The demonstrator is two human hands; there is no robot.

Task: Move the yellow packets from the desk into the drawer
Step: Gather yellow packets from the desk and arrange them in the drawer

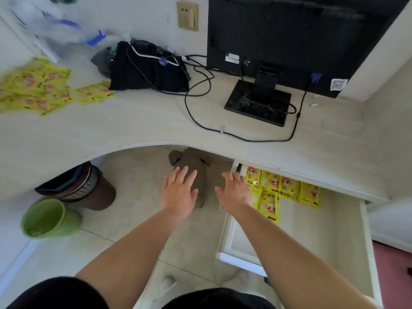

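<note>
A heap of yellow packets (33, 85) lies on the far left of the white desk (138, 123), with one packet (93, 93) set apart to its right. The white drawer (334, 237) under the desk's right side is pulled out. Several yellow packets (285, 188) lie in a row at its back. My left hand (179, 192) hovers below the desk edge, fingers spread, holding nothing. My right hand (234, 190) is at the drawer's left wall, next to the packets inside, also spread and holding nothing.
A black monitor (289, 41) on its stand (258, 103) fills the back right, with cables (196, 103) trailing across the desk. A black bag (147, 68) sits at the back. On the floor stand a green bin (49, 219), a brown bin (82, 188) and a brown soft object (194, 163).
</note>
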